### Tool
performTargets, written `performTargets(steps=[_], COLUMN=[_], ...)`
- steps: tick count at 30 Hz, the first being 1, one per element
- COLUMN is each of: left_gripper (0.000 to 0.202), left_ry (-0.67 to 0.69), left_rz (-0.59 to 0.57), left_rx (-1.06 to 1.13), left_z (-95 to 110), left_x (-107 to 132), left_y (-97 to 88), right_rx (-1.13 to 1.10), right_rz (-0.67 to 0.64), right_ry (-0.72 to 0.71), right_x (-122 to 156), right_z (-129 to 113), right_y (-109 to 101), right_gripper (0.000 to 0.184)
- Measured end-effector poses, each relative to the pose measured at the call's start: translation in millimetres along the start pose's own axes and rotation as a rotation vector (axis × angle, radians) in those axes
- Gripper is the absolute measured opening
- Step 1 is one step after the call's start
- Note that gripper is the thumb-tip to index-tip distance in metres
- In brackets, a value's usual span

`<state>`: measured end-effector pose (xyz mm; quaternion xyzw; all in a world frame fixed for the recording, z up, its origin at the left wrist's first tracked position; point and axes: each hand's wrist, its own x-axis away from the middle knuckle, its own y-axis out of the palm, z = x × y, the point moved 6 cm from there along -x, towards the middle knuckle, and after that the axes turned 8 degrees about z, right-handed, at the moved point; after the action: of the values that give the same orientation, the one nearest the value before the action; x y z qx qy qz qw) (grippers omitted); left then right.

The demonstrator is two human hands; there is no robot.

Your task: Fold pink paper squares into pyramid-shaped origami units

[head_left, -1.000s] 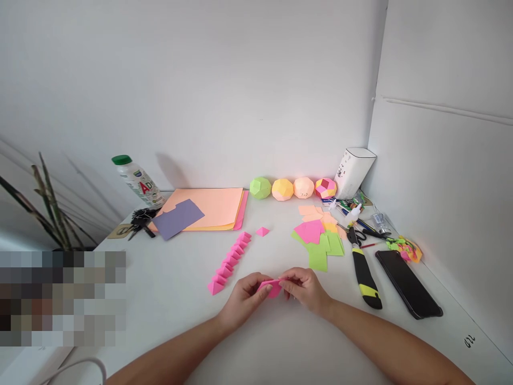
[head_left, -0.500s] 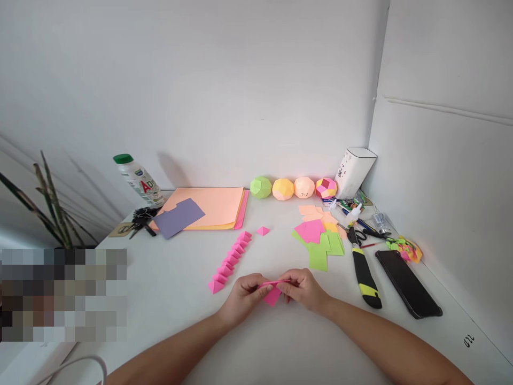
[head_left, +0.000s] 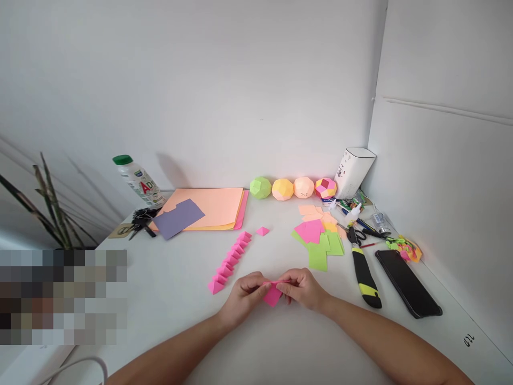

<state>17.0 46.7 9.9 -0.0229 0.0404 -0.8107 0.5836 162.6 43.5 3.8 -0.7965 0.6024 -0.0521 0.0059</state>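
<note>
Both my hands meet low over the white table [head_left: 168,289] and pinch one small pink paper piece [head_left: 273,293] between them. My left hand [head_left: 244,297] grips its left side with fingers closed. My right hand [head_left: 303,289] pinches its right edge. The paper is folded, with a point hanging down toward the table. Just left of my hands runs a row of several folded pink paper triangles [head_left: 231,260]. A single pink triangle [head_left: 262,231] lies apart, farther back.
A pile of pink, green and orange paper squares [head_left: 318,238] lies right of centre, then a black-yellow utility knife [head_left: 365,278], a phone [head_left: 407,283], scissors and glue. Several paper balls [head_left: 282,189] line the wall, with orange sheets [head_left: 208,208], a bottle [head_left: 138,182] and keys at the left.
The pink paper has been turned and folded between my fingers, so a point now hangs below them. My hands stay in the same spot.
</note>
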Motion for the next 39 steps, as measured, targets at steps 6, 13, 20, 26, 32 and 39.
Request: performTargets(steps=[6,13,20,26,32,39], left_gripper=[0.018,0.015,0.013,0.028,0.034,0.03], left_ry=[0.04,0.006,0.006,-0.038,-0.027,0.023], left_rz=[0.026,0.022,0.051,0.097,0.027,0.011], left_rx=[-0.052,-0.09,-0.095,0.059,0.167,-0.07], left_z=[3.2,0.8,-0.6,-6.2,-12.9,-15.4], left_x=[-1.4,-1.2,-1.4,-4.9,-10.8,-13.9], left_y=[2.0,5.9,5.5,1.9,8.8,12.9], right_rx=[0.047,0.145,0.086,-0.058,-0.031,0.215], right_rz=[-0.029,-0.015,0.003,0.086,0.154,0.135], right_ry=[0.0,-0.02,-0.016,0.047,0.053,-0.141], right_x=[0.6,-0.2,0.2,-2.4,-6.0,-6.3], right_z=[2.4,6.6,8.5,10.3,17.1,10.6], right_y=[1.0,2.6,2.4,-2.8,-7.7,-1.8], right_gripper=[0.021,0.025,0.027,0.028,0.026,0.013])
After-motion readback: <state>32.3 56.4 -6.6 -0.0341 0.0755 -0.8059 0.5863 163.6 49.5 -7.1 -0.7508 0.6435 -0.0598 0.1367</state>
